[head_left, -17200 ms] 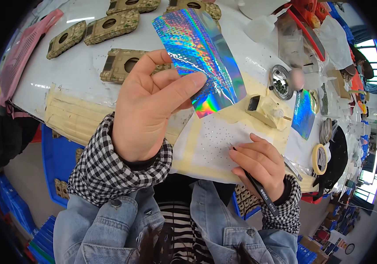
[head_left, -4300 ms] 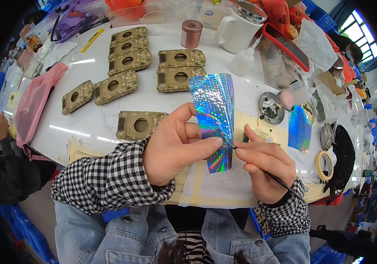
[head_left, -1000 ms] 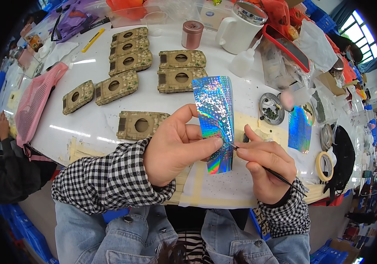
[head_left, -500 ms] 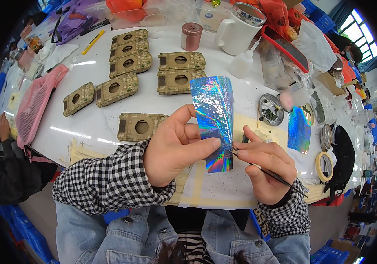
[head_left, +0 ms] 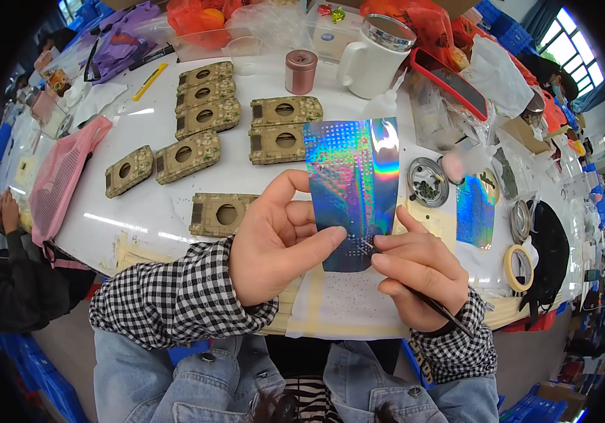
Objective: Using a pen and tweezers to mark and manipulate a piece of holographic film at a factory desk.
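Note:
Between thumb and fingers my left hand (head_left: 274,247) grips a shiny blue holographic sheet (head_left: 348,190) dotted with rows of small raised spots. It stands upright above the table. At its lower right edge is my right hand (head_left: 422,271), closed round dark, thin tweezers (head_left: 438,308); their tips are hard to make out against the sheet. Left of my left hand lies a camouflage model tank hull (head_left: 207,215) with a round hole. Several like hulls (head_left: 285,143) stand farther back. Beyond my right hand are a second holographic sheet (head_left: 474,211) and a round dish (head_left: 414,168) with dark bits.
A white mug (head_left: 369,67), a pink tin (head_left: 301,72) and a red-cased phone (head_left: 450,83) stand at the back. A tape roll (head_left: 507,271) lies at right. Left are a pink mesh bag (head_left: 69,176), a yellow knife (head_left: 149,82) and another person's hand (head_left: 9,210).
The sheet has turned to show more of its face, and its shine has shifted. My right hand has moved slightly left and down, with the tweezers' tips now less visible.

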`<state>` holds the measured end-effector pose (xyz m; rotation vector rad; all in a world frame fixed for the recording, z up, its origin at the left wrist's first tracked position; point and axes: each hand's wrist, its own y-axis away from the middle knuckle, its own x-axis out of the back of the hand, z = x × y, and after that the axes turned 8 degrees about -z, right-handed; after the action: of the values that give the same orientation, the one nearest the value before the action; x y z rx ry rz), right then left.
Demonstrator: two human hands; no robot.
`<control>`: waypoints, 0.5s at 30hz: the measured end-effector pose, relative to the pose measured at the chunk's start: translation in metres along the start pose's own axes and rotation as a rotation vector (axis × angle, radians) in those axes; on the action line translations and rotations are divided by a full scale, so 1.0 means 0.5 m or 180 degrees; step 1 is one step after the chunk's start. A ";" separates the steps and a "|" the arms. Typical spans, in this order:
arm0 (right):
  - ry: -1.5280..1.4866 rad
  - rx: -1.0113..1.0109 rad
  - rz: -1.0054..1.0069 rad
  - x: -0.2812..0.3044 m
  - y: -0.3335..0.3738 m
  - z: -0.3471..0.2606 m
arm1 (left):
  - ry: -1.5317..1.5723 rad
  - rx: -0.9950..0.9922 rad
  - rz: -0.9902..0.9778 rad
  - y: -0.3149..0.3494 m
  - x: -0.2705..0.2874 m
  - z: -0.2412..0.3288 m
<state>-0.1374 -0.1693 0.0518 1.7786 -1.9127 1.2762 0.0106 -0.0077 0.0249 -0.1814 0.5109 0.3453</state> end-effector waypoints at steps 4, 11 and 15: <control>0.0261 0.0083 -0.0029 0.000 -0.004 -0.002 | -0.0072 -0.0024 0.0042 0.001 -0.001 -0.001; 0.0573 0.0215 -0.0024 -0.001 -0.005 0.002 | -0.0059 0.0035 0.0018 0.002 -0.002 0.001; 0.0638 0.0215 0.0005 -0.005 -0.001 0.004 | -0.0044 0.0026 0.0009 0.001 -0.005 0.003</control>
<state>-0.1358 -0.1691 0.0490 1.6108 -1.7813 1.4748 0.0091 -0.0077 0.0274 -0.1703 0.4989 0.3469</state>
